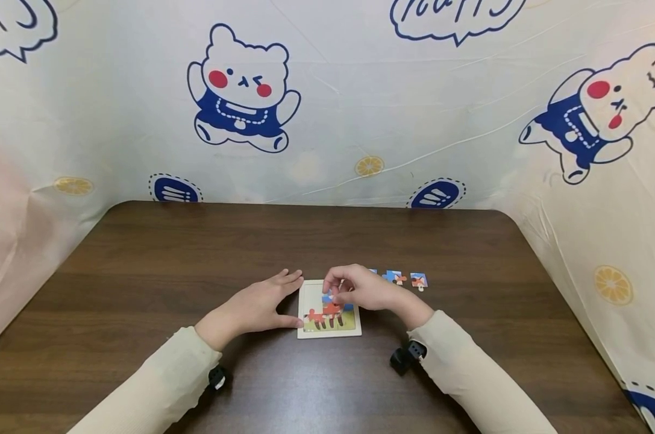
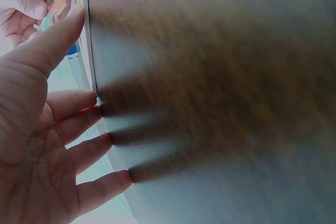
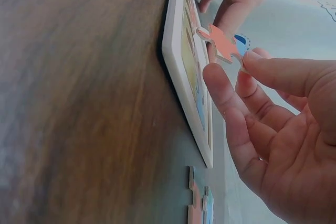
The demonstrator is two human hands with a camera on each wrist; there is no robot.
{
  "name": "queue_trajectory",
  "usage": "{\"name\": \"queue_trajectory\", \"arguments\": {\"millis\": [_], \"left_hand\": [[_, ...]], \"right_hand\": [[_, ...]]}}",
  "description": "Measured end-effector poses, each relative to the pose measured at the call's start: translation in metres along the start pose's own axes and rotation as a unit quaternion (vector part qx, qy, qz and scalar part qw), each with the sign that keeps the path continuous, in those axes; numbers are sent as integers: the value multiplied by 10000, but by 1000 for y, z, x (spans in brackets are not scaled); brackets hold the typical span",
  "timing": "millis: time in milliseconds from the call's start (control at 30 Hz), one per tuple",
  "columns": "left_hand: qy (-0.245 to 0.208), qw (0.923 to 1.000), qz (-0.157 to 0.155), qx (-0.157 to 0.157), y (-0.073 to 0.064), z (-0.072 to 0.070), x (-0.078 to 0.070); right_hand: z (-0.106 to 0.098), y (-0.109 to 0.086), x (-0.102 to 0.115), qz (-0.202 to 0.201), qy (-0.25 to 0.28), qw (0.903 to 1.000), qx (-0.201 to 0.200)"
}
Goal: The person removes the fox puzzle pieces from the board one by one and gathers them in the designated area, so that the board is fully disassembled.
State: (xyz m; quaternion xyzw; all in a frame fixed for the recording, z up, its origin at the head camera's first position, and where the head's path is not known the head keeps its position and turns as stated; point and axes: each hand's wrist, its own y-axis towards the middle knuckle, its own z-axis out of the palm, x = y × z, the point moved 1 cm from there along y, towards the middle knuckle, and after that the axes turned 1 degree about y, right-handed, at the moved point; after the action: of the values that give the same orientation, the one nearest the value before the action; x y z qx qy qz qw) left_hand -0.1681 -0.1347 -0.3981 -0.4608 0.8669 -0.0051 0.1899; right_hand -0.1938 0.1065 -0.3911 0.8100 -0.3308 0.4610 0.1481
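A square puzzle board (image 1: 302, 333) with a pale frame lies on the table, its lower part filled with pieces showing an orange animal on grass. My right hand (image 1: 362, 289) is over the board's right side, thumb and fingers pinching an orange and blue puzzle piece (image 3: 223, 43). In the right wrist view that piece is raised above the board, tilted. My left hand (image 1: 256, 304) rests at the board's left edge, its fingers spread; the thumb (image 2: 63, 35) touches the frame and the other fingertips meet the tabletop.
Several loose puzzle pieces (image 1: 394, 276) lie on the table beyond the right hand, one (image 1: 419, 281) farthest right. The brown wooden table (image 1: 197, 241) meets a patterned cloth (image 1: 327, 108) at the back and sides.
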Motion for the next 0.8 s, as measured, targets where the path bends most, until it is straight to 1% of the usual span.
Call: {"name": "queue_trajectory", "arguments": {"millis": [167,333,500,667,800], "left_hand": [[-21,10000,9,16,-1,-1,0],[-45,10000,1,37,-1,-1,0],[-46,10000,-34,44,-1,-1,-1],[-4,10000,-3,19,-2,0,-1],[13,10000,-1,-2,-2,-1,-1]], "right_hand": [[-4,-6,-2,42,-84,9999,-104],[-10,-16,-4,50,-43,9997,-226],[-16,-25,-8,12,-110,9995,-313],[-22,-35,-11,166,-143,9989,-407],[-28,-43,-13,199,-176,9984,-499]]}}
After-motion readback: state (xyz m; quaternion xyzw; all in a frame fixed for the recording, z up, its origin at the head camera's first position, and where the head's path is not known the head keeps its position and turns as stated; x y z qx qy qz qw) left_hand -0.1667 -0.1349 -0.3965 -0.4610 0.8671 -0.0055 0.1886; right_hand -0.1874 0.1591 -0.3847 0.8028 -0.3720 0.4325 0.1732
